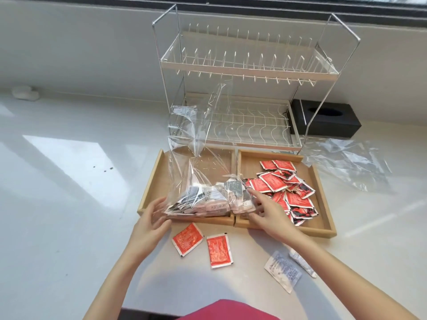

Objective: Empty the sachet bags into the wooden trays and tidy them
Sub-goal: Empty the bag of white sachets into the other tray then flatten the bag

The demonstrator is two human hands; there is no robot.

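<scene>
Holding the full bag (203, 195) over the left tray (147, 188), left hand (147, 218) and right hand (265, 210) grip its sides; next, tip it out.

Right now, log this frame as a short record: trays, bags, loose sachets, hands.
left tray: holds a clear bag of pale sachets, not yet emptied
right tray: pile of red sachets
loose on counter: two red sachets, two white packets in front of the trays
empty bag: lies flat, right of the trays
left hand: at the bag's left side
right hand: at the bag's right side
behind trays: wire dish rack, black box
</scene>
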